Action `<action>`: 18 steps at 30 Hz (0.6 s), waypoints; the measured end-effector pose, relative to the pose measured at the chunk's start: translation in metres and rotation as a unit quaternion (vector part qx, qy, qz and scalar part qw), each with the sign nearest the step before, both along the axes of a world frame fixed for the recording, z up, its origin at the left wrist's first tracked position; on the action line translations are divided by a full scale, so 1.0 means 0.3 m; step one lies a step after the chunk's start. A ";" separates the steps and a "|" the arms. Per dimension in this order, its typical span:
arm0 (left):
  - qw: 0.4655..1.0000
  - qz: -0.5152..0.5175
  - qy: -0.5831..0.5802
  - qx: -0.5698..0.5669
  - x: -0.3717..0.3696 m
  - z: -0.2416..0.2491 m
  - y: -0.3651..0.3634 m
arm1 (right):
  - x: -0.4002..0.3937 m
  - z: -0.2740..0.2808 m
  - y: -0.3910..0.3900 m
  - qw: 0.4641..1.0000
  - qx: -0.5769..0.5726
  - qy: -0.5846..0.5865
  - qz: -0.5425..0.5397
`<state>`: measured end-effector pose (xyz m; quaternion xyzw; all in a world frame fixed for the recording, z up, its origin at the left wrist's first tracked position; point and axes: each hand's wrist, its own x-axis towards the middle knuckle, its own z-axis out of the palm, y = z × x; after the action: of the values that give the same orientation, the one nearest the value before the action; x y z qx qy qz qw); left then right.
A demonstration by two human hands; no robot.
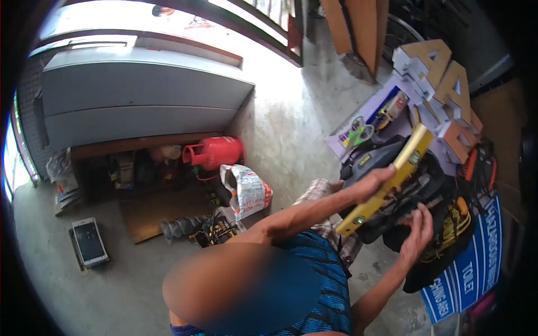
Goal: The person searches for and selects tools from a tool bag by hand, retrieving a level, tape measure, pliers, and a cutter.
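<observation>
My left hand (376, 182) is closed around a yellow spirit level (412, 151), which slants across the open black tool bag (372, 162). Below it, my right hand (417, 232) is at the bag's near side, fingers bent over its edge. The bag's contents are dark and partly hidden behind the level. Green-handled scissors (358, 134) lie just beyond the bag. Against its lower side is a black bag with yellow cords (457, 227).
Blue printed signs (468, 274) and cut-out letters (448, 84) flank the bags. A red gas cylinder (221, 152), a printed sack (246, 193) and loose tools (221, 227) are on the left. A white phone-like device (89, 241) lies on the floor.
</observation>
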<state>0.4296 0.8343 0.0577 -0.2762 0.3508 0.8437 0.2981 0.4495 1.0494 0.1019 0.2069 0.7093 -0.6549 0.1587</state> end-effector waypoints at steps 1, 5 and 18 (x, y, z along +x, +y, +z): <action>1.000 0.003 0.002 -0.030 0.006 -0.016 -0.039 | -0.033 -0.024 -0.018 0.999 0.012 -0.006 0.031; 0.993 0.076 -0.021 -0.085 0.040 0.043 -0.228 | -0.202 -0.159 -0.147 0.997 -0.048 -0.024 0.048; 0.966 0.205 -0.025 -0.154 0.264 -0.004 -0.597 | -0.749 -0.617 -0.641 0.969 0.129 -0.031 0.207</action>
<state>0.5088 0.6550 0.0566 -0.4055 0.4046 0.8156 0.0818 0.2248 0.8571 -0.0831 0.0947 0.8101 -0.5038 0.2846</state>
